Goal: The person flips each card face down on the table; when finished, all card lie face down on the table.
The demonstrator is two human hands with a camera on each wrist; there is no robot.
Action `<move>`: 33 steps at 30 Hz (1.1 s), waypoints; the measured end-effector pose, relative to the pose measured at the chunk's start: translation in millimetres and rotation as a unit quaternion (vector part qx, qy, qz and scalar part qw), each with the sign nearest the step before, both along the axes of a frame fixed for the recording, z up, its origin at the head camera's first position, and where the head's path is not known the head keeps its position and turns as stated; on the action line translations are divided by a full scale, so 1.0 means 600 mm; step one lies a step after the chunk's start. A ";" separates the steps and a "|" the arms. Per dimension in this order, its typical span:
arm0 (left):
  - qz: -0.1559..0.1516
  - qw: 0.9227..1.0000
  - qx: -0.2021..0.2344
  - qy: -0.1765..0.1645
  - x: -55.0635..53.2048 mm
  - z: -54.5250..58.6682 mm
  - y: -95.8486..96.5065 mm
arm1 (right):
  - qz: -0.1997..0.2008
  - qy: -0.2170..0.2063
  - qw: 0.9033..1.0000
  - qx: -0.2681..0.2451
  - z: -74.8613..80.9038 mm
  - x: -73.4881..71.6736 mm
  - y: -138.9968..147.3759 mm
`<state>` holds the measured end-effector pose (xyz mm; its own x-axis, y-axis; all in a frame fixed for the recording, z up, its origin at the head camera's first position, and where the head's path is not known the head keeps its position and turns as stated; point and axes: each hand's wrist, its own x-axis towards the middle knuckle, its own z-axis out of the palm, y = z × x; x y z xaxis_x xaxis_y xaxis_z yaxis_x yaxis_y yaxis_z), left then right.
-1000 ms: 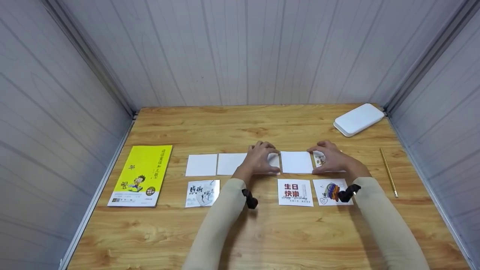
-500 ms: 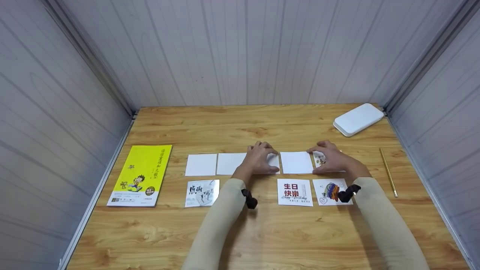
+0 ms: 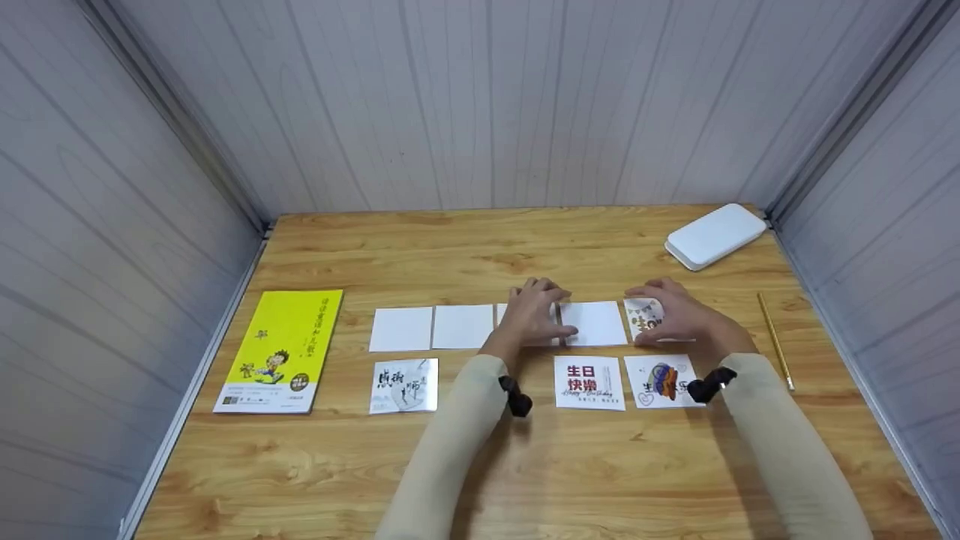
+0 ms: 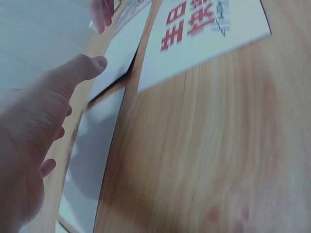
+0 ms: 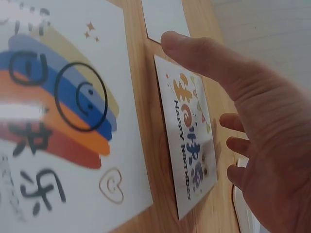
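Note:
My left hand (image 3: 531,315) hovers with spread fingers over a white blank card (image 3: 598,324) in the back row, its thumb and fingertips overlapping that card's left edge. In the left wrist view the thumb (image 4: 80,68) stands over the card, pinching nothing. Another blank card (image 4: 90,150) lies mostly under this hand. My right hand (image 3: 679,313) curves over a printed birthday card (image 3: 642,315), partly hiding it. The right wrist view shows its thumb apart from its fingers, with the birthday card (image 5: 187,141) lying flat below.
Two more blank cards (image 3: 401,330) lie at the row's left. In front are a thank-you style card (image 3: 405,386), a red-lettered birthday card (image 3: 590,382) and a rainbow card (image 3: 664,381). A yellow book (image 3: 281,349) lies left; a pencil (image 3: 775,341) and white case (image 3: 716,236) lie right.
Both hands have shifted right. The right fingertips have left the blank card's right edge, and the left thumb and fingers now reach over its left edge.

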<state>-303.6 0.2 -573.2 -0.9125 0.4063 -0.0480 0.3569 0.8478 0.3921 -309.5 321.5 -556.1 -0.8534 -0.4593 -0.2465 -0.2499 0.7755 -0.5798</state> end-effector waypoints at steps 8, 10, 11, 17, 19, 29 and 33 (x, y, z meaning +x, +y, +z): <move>0.025 0.999 -0.021 -0.005 0.008 0.018 0.074 | -0.015 -0.004 1.000 0.023 0.006 0.004 0.036; 0.026 0.999 -0.033 -0.005 0.011 0.019 0.093 | -0.019 -0.003 1.000 0.020 0.003 0.006 0.047; 0.024 0.999 -0.038 -0.005 0.012 0.020 0.102 | -0.022 -0.004 1.000 0.020 0.002 0.007 0.052; 0.004 0.998 -0.066 0.003 0.012 0.016 0.142 | -0.021 0.005 0.999 0.035 -0.001 0.005 0.077; 0.003 0.998 -0.070 0.004 0.011 0.013 0.151 | -0.027 -0.003 0.999 0.034 -0.002 0.005 0.082; -0.022 0.996 -0.091 0.011 0.008 0.003 0.185 | -0.056 -0.031 0.997 0.039 -0.005 0.011 0.093; -0.022 0.996 -0.090 0.005 0.008 0.003 0.191 | -0.060 -0.036 0.997 0.041 -0.007 0.009 0.090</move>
